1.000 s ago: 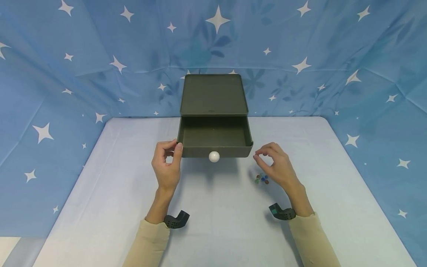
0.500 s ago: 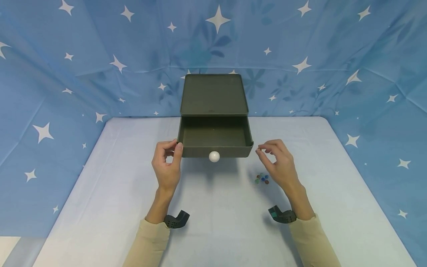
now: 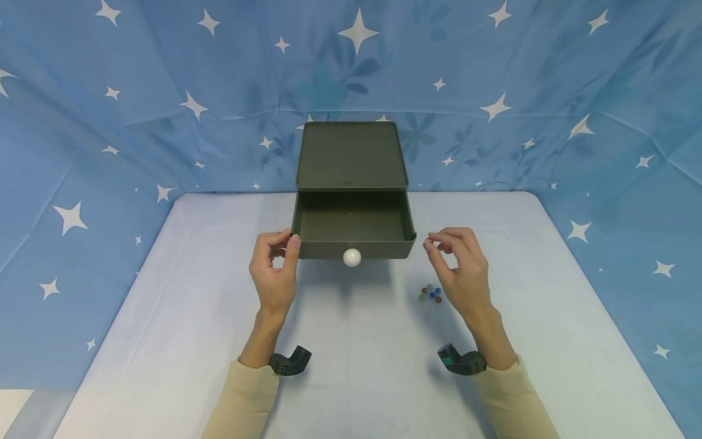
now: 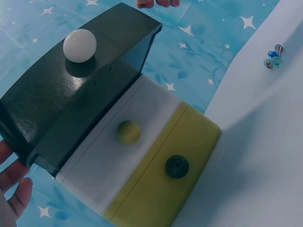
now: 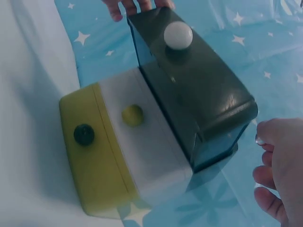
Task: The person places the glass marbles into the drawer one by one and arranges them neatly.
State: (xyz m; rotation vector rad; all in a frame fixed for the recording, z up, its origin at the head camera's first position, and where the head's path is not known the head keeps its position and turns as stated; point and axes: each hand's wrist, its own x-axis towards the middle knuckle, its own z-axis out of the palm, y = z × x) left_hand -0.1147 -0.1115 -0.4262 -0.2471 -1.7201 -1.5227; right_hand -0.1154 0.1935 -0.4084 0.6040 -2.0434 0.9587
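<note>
Left of frame centre, left grip (image 3: 273,271) pinches dark-green rectangular plastic drawer (image 3: 325,250). Right grip (image 3: 465,271), nearly closed, pinches shiny round glass marble (image 5: 259,140).

Head cam: on me, looks forward and down, farthest off, gets my left hand (image 3: 274,274), right hand (image 3: 465,274) and most of the table (image 3: 351,353). Left wrist cam: close, rolled sideways, faces the three drawers (image 4: 142,153) from my left. Right wrist cam: same drawers, close, from my right, rolled the opposite way. White knob (image 3: 352,258) shows in all three; head and left wrist share the marbles (image 4: 273,55).
</note>
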